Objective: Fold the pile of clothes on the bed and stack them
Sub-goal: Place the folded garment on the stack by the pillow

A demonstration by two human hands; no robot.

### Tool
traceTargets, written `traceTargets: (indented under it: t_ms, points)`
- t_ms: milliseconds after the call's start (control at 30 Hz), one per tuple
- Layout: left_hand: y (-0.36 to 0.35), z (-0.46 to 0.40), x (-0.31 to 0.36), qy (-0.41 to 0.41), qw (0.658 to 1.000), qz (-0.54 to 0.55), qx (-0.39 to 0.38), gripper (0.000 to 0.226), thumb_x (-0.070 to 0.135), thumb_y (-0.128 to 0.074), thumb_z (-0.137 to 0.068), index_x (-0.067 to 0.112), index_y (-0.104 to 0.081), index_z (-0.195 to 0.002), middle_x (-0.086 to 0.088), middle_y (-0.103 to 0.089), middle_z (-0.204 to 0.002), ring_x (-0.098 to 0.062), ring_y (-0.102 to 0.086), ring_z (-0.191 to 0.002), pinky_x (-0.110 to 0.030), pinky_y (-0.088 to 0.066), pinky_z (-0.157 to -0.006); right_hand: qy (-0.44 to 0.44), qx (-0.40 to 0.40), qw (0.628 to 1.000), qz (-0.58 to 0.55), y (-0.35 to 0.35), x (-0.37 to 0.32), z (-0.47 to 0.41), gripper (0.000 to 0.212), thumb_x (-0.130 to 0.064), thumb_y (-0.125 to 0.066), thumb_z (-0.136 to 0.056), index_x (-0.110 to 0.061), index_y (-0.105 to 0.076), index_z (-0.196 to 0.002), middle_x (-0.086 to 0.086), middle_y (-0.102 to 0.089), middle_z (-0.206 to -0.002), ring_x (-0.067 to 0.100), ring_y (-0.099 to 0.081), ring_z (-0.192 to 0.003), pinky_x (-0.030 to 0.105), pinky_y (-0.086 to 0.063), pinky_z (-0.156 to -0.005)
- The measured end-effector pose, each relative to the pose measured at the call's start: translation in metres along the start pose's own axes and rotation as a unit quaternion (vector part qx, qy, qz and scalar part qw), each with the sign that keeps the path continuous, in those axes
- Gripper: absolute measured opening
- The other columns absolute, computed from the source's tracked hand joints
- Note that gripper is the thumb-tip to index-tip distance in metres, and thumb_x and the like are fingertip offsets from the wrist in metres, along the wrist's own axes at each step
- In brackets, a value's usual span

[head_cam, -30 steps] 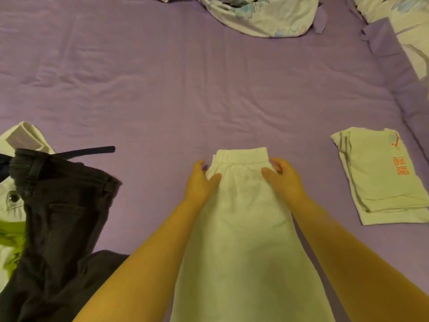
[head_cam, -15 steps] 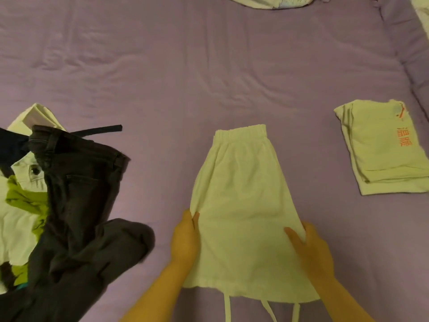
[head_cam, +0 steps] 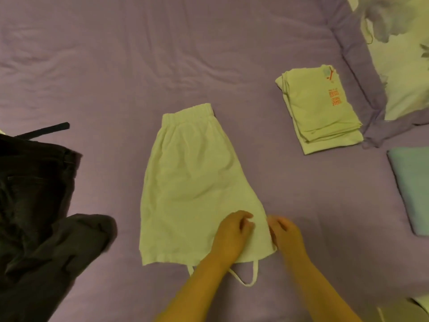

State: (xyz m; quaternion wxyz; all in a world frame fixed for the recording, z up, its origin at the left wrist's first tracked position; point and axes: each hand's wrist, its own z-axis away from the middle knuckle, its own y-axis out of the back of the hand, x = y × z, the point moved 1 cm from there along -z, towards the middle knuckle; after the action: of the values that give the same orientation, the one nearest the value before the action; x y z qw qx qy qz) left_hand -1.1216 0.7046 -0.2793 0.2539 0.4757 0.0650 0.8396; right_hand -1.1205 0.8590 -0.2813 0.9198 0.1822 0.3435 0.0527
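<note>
Shorts: my white shorts lie flat on the bed.
Hands: left hand and right hand, fingers loosely curled, nothing gripped.
Advice: I'd tuck the drawstring before folding.

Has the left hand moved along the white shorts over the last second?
Yes. The left hand went from beside the waistband down to the hem, then across to the hem's right corner beside the right hand.

A wrinkled purple bedsheet covered my bed, and a floral pillow with a purple border lay at the frame's upper right.
</note>
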Motion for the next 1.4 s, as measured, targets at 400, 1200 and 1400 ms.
traceTargets:
  t_ms: [400, 1200, 1400]
  points:
    - [-0.006, -0.003, 0.011, 0.069, 0.991, 0.067, 0.096, 0.033, -0.001, -0.057, -0.088, 0.011, -0.058, -0.118, 0.0, -0.06, -0.084, -0.008, -0.056, -0.075, -0.007, -0.042, -0.07, -0.062, -0.123, 0.974, -0.181, 0.032, 0.005, 0.006, 0.016, -0.018, -0.055, -0.094, -0.018, -0.062, -0.108, 0.003, -0.069, -0.108, 0.015, -0.064, -0.103, 0.029, -0.052, -0.083]
    - [0.057, 0.006, 0.004, 0.078, 0.959, 0.175, 0.209, 0.028, 0.009, -0.059, -0.092, 0.026, -0.06, -0.114, 0.001, -0.061, -0.079, -0.003, -0.057, -0.069, -0.015, -0.046, -0.066, -0.148, -0.174, 0.921, -0.315, -0.034, -0.032, 0.011, 0.038, -0.013, -0.05, -0.098, -0.016, -0.048, -0.136, 0.013, -0.06, -0.125, 0.028, -0.06, -0.11, 0.038, -0.052, -0.086]
    - [0.053, 0.009, -0.002, 0.056, 0.975, 0.151, 0.155, 0.023, 0.017, -0.061, -0.092, 0.035, -0.065, -0.106, 0.008, -0.066, -0.088, 0.004, -0.061, -0.08, -0.012, -0.046, -0.075, -0.227, -0.076, 0.888, -0.392, -0.016, -0.025, -0.005, 0.033, 0.004, -0.057, -0.09, -0.003, -0.054, -0.122, 0.018, -0.062, -0.108, 0.026, -0.063, -0.084, 0.042, -0.05, -0.079]
